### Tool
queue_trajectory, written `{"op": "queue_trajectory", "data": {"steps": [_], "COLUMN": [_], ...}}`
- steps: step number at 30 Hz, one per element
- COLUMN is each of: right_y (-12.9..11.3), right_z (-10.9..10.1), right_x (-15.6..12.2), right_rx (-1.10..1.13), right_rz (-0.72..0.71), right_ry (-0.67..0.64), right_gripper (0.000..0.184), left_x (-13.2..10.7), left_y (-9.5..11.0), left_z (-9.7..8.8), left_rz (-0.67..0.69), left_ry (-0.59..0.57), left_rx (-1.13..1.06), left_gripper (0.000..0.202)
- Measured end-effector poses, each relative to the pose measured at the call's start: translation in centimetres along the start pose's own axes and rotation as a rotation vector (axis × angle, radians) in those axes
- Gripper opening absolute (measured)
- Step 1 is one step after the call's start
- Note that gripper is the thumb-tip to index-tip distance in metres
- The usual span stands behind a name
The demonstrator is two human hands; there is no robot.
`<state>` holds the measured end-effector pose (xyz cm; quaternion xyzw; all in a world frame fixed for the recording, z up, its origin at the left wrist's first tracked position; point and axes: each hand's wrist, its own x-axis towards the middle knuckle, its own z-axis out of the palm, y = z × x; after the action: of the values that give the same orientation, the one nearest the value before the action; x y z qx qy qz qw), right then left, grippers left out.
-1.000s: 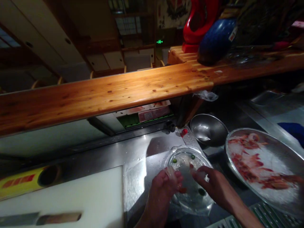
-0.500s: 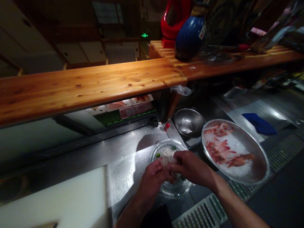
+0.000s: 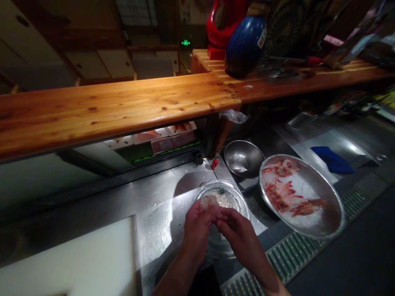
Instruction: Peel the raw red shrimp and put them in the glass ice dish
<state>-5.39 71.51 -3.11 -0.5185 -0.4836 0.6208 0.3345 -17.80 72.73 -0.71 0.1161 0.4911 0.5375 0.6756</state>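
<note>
Cupping together over a clear glass bowl (image 3: pixel 237 201), the left hand (image 3: pixel 197 232) and right hand (image 3: pixel 238 236) close around one pale, wet morsel (image 3: pixel 208 201), probably peeled shrimp flesh, their curled fingers meeting beneath it. Slick flesh like this could squirt free if the grip tightens, and too much pressure could tear it; a slip would drop it into the bowl or onto the steel surface (image 3: pixel 160 209), where water beads show. The bowl holds water and at least one small green bit (image 3: pixel 221 190); the hands hide the rest. One white cutting board (image 3: pixel 70 255) lies to the left. Just beyond the bowl sit one steel mixing bowl (image 3: pixel 243 158) and one small red object (image 3: pixel 214 163). To the right, one round steel tray (image 3: pixel 338 205) holds crushed ice and red shrimp (image 3: pixel 304 207), roughly three or four, too tangled to count exactly; it looks tilted, so a knock could spill ice and shrimp onto the drain grating (image 3: pixel 293 253). Farther off lies one blue cloth (image 3: pixel 332 160), and above, one wooden surface (image 3: pixel 92 107) carries one dark blue vase (image 3: pixel 245 47) and one red ornament (image 3: pixel 222 24)
</note>
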Motion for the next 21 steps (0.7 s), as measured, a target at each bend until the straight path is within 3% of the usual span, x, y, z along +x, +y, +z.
{"op": "queue_trajectory", "data": {"steps": [4,9,14,18,21], "right_y": [-0.2,-0.1,-0.7,-1.9,-3.1], "right_z": [0.7,0.8,0.8,-0.3,-1.9], "right_x": [-0.2,-0.3,-0.4,-0.5,-0.5], "right_rx": [0.074,0.127,0.266,0.311,0.298], "right_rz": [0.039,0.106,0.158,0.189,0.218], "right_ry": [0.065,0.142,0.107,0.057,0.053], "right_gripper": [0.029,0.034,0.036,0.033,0.037], "left_x": [0.4,0.6,0.8,2.1,3.2], "left_y": [-0.8,-1.1,-0.6,0.3,1.1], "left_z": [0.1,0.1,0.5,-0.1,-1.3], "left_rz": [-0.011,-0.017,-0.060,-0.083,0.040], "left_ry": [0.095,0.106,0.121,0.183,0.195], "left_rx": [-0.024,-0.059,-0.139,-0.223,0.037], "left_gripper": [0.032,0.031,0.027,0.018,0.014]}}
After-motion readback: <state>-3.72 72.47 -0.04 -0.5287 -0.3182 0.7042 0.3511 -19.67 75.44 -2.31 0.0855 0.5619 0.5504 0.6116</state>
